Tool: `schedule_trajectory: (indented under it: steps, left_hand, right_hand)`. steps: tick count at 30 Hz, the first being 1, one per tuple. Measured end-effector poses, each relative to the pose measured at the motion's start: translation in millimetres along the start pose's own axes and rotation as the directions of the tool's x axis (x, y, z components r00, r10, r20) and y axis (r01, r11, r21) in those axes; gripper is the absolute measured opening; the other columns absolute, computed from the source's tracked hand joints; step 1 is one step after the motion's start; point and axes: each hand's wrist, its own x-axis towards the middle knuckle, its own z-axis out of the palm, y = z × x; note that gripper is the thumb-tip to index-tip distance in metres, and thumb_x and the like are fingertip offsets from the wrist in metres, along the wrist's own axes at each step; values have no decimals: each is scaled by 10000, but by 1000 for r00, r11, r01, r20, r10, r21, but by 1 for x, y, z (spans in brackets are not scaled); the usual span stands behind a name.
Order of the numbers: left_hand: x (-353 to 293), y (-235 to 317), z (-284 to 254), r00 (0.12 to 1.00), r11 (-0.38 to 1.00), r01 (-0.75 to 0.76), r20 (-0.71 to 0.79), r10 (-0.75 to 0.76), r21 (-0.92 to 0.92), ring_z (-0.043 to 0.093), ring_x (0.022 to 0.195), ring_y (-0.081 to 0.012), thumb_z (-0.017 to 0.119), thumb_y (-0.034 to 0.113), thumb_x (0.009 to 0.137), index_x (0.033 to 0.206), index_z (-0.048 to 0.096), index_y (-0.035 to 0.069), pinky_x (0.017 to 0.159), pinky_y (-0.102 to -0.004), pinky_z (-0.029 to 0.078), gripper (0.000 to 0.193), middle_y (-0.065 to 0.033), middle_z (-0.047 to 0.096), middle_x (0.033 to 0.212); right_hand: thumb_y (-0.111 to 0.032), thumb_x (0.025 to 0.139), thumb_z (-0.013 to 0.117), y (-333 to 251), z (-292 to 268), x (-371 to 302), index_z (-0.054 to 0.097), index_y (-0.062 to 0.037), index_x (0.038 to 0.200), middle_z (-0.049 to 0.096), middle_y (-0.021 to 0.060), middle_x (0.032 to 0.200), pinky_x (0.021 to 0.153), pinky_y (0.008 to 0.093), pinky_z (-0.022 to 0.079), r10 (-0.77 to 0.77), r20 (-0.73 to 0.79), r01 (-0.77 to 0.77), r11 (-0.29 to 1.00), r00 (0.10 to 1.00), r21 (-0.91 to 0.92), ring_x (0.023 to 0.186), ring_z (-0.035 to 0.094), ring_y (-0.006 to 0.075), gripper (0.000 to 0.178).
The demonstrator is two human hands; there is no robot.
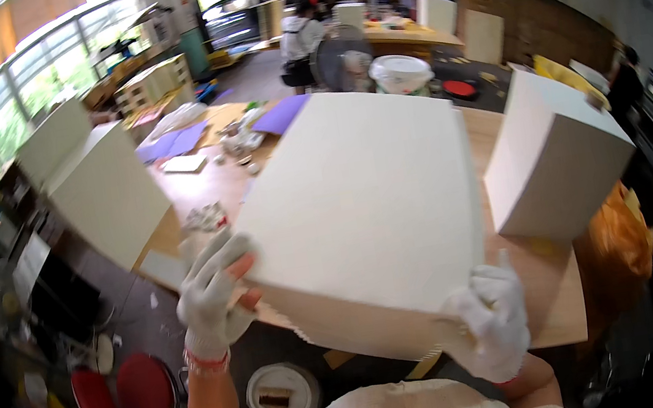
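Note:
A large white box [360, 199] fills the middle of the picture, tilted, with a broad flat face upward and its near edge over the table's front. My left hand [214, 294], in a white glove with some fingertips bare, grips its near left corner. At the near right corner my right hand [492, 323], also gloved in white, is closed on the edge; part of its fingers is hidden. The box covers much of the light wooden table [550, 297]. Below the table edge stands a white bucket [310, 388] with a brush [273, 398] across it.
Similar white boxes stand at the right [550, 160] and left [107, 192]. Purple sheets [282, 114] and small items lie at the table's far left. Behind are a white tub [401, 72], a fan [330, 67] and a seated person [302, 37]. Red chairs [145, 392] stand lower left.

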Motion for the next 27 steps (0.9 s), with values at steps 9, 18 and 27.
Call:
schedule_trajectory:
  steps: [9, 18, 27]
  left_hand:
    - [26, 38, -6, 994, 940, -73, 106, 39, 334, 513, 1221, -417, 254, 636, 950, 1115, 624, 8, 1104, -589, 238, 748, -162, 628, 1195]
    - [-59, 71, 54, 801, 914, 393, -449, -396, -105, 544, 1187, -364, 298, 415, 997, 1299, 488, -81, 998, -409, 425, 610, -253, 526, 1322]
    - [-342, 148, 238, -270, -543, 376, 472, -839, -751, 530, 1192, -296, 303, 389, 1005, 1354, 429, -12, 979, -395, 439, 546, -187, 486, 1374]
  right_hand:
    - [-182, 781, 763, 60, -20, 2, 622, -60, 1051, 571, 81, 978, 855, 372, 481, 58, 61, -81, 864, 996, 496, 892, 583, 263, 328]
    - [-293, 979, 520, 284, 94, -40, 591, -38, 1071, 616, 47, 981, 809, 353, 491, 856, 377, -615, -92, 353, 783, 951, 590, 181, 281]
    - [-310, 985, 452, 225, 207, -287, 451, -45, 1343, 507, 133, 1320, 1019, 343, 381, 749, 566, -931, 195, 344, 308, 1203, 482, 262, 445]
